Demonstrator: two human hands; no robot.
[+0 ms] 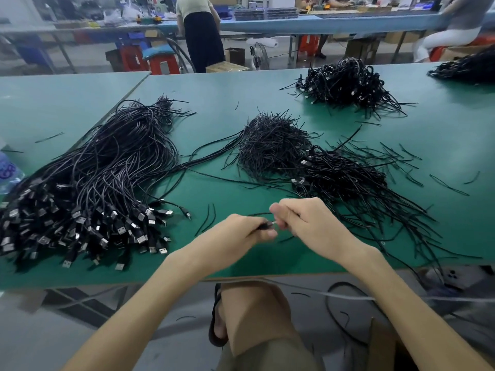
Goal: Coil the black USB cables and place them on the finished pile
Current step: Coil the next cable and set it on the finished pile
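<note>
Black USB cable (pixel 268 225): I am seeing it held between the two hands, just above the near part of the worktop (pixel 214 103). Its plug end is showing in the small gap between them, and the hands are hiding the rest of its run.
Left hand (pixel 241 231): it is gripping the cable, with its fingers (pixel 265 233) curling round the plug end.
Right hand (pixel 302 223): it is gripping the same cable from the other side, thumb on top and fingers folding under. The two hands are nearly touching.
Uncoiled bundle (pixel 93 183): a big sheaf of long black cables is lying on the left of the worktop, plugs fanning toward me and cords running away.
Heap of short strands (pixel 273 145): it is sitting mid-worktop, beyond the hands.
Coiled pile (pixel 348 180): it is lying beyond and to the right of the hands, touching the heap of short strands. Its loose tails are trailing toward the near edge.
Far pile (pixel 345 81): more black cables are resting farther back, well apart from the rest.
Corner pile (pixel 466 68): I am seeing it only partly, as the right edge is cutting it off.
Bottle (pixel 8 170): it is showing at the left edge, beside the uncoiled bundle.
</note>
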